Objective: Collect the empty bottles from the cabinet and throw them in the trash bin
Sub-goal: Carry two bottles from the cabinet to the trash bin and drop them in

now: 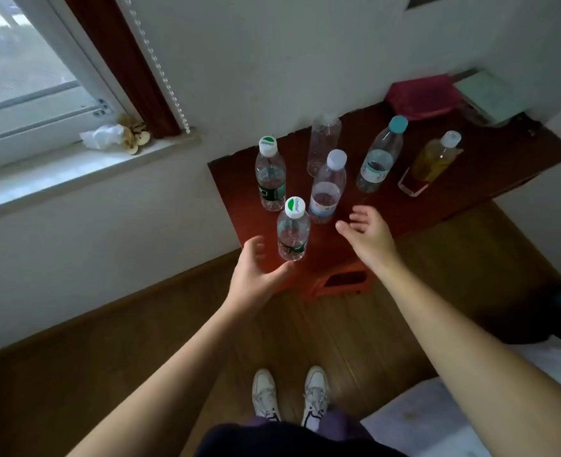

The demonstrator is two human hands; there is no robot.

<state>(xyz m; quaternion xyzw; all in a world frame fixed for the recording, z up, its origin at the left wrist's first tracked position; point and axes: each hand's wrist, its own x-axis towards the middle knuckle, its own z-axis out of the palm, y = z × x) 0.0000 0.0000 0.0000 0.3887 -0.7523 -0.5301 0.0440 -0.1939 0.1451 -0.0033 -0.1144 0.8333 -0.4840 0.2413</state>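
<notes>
A: Where are the bottles?

B: Six stand upright on the dark red cabinet (470, 166) worktop, against the white wall. The near bottle (293, 229), with a green-and-white cap, is at the front edge. At its 11 o'clock stands a second green-cap bottle (270, 174). At its 1 o'clock, just beside it, is a white-cap bottle (328, 189), and behind that a clear bottle (323, 143) whose cap I cannot make out. Further toward 2 o'clock come a blue-cap bottle (379, 156) and then a yellow bottle (432, 164).

A: And the hands?

B: The left hand (256, 273) is at the near bottle's 8 o'clock, its grip spread, palm turned to the bottle, fingertips close by the base; I cannot tell if they touch. The right hand (369, 234) is at the bottle's 3 o'clock, apart from it, its grip also spread and holding nothing.

A: Anything else around?

B: A red cloth (421, 95) lies at the cabinet's far end. A window sill (74, 169) at 10 o'clock holds crumpled paper (106, 135). Below are a wood floor (107, 374) and two white shoes (290, 395).
</notes>
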